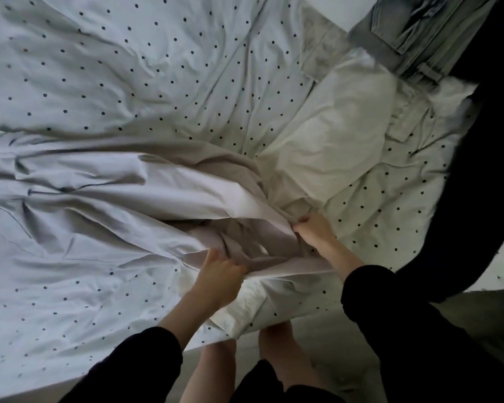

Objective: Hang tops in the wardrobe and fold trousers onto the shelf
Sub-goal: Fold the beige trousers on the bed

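A long pale grey garment [99,181] lies stretched across the dotted bed cover, running from the left edge toward me. Its near end is bunched up. My left hand [220,270] grips a fold of that bunched end close to the bed's front edge. My right hand [312,228] pinches another fold of the same cloth a little further back and to the right. A cream garment [332,146] lies crumpled just right of it. Folded blue jeans [413,33] sit at the far right corner of the bed.
The bed's white cover with dark dots [157,68] fills most of the view. A dark garment [483,170] drapes down the right side. My bare legs [280,353] stand against the bed's front edge, on a pale floor.
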